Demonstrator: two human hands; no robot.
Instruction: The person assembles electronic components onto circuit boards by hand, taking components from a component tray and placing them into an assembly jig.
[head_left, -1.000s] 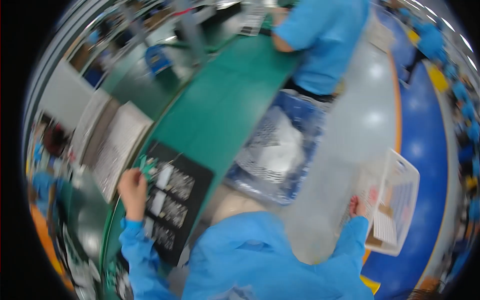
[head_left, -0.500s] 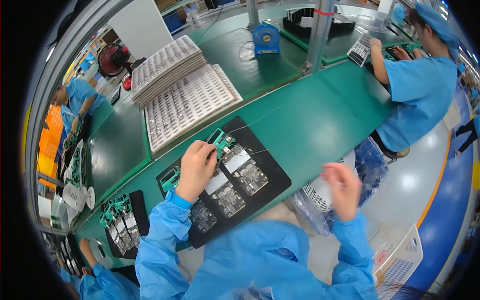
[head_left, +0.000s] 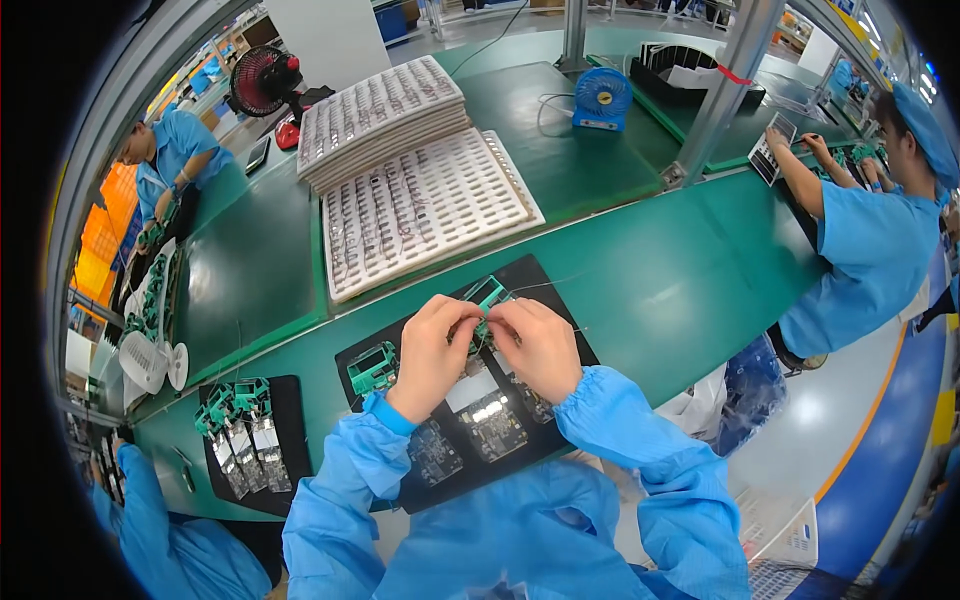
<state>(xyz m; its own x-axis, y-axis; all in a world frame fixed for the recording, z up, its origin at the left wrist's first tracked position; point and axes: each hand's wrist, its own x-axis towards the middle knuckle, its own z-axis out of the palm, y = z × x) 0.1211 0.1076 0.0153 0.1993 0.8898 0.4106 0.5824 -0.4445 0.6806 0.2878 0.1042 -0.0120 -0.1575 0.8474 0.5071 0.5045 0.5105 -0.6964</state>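
Note:
My left hand (head_left: 436, 357) and my right hand (head_left: 537, 347) meet with fingertips pinched at the near end of a green frame (head_left: 487, 293). Whatever the fingertips hold is too small and covered to make out; a thin wire shows just below them. Under my hands a circuit board (head_left: 490, 420) with a silvery plate lies on a black mat (head_left: 540, 277). Beside it, to the left, is another circuit board (head_left: 430, 452), with a green frame (head_left: 372, 370) above it. My right hand partly covers a third circuit board (head_left: 527, 390).
Stacked white trays (head_left: 420, 215) of small parts stand behind the mat. A second black mat (head_left: 290, 425) with several boards lies at left. Further off are a blue fan (head_left: 602, 98) and a metal post (head_left: 725, 85). A co-worker (head_left: 870, 220) sits at right; another person's sleeve (head_left: 180, 525) is at lower left.
My right hand has come in from the right, off the table's edge, to join my left at the green frame. The whole view has shifted, with things appearing further right.

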